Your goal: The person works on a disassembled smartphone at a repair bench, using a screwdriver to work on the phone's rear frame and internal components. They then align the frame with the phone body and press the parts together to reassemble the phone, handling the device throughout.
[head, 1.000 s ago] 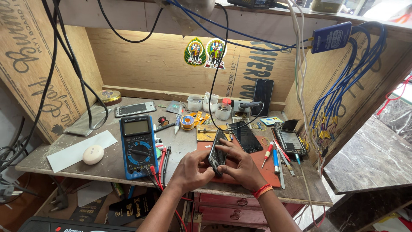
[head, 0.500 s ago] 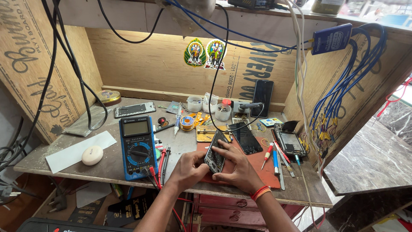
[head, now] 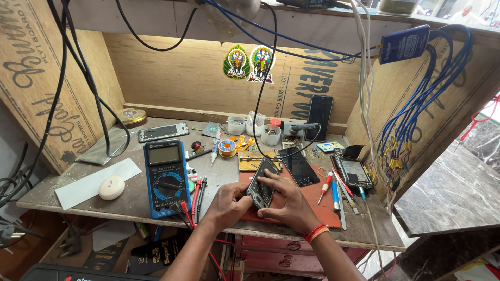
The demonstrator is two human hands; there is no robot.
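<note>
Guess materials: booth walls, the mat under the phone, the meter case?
Booth walls: likely plywood, bare, visible grain. Mat under the opened phone held by left hand and right hand: probably rubbery, matte red-brown. Multimeter: moulded blue plastic, slight sheen.

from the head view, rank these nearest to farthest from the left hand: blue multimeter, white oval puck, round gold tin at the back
1. The blue multimeter, just to the left of the left hand, near the front edge of the bench.
2. The white oval puck, further left, lying on a white paper strip.
3. The round gold tin, far back in the left corner by the plywood wall.
</note>
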